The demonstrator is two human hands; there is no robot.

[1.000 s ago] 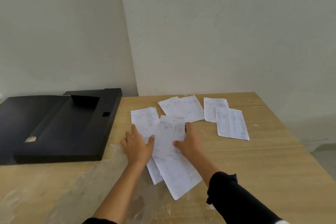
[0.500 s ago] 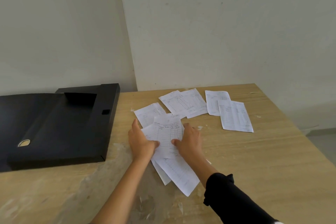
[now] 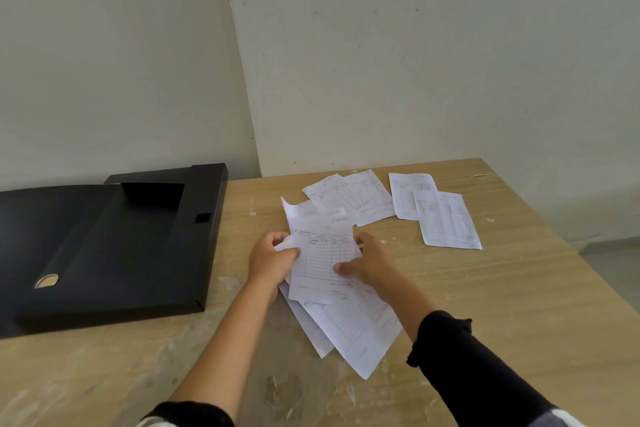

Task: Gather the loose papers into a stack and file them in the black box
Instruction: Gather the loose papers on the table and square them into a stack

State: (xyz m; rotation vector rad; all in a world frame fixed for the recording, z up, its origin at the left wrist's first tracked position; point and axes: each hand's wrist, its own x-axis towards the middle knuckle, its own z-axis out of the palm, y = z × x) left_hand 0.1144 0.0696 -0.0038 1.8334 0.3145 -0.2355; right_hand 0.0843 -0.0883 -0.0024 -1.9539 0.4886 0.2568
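Several white printed papers lie on the wooden table. My left hand [image 3: 272,256] and my right hand [image 3: 369,262] grip the two sides of a small bunch of papers [image 3: 323,262] at the table's middle, the top sheet a ruled form. More sheets [image 3: 353,326] fan out beneath them toward me. Two overlapping papers [image 3: 353,196] lie farther back, and another pair [image 3: 440,213] lies to the right. The black box [image 3: 114,246] lies open on the left, its lid folded back.
The table [image 3: 502,305] ends at a plain wall behind and has an edge on the right with floor beyond. Its near surface shows white scuffs. The box has a round finger hole [image 3: 46,281] at its left.
Both hands have closed in from flat on the papers to gripping a bunch by its sides, drawing sheets together and lifting the far-left sheet's edge. The camera has shifted slightly.
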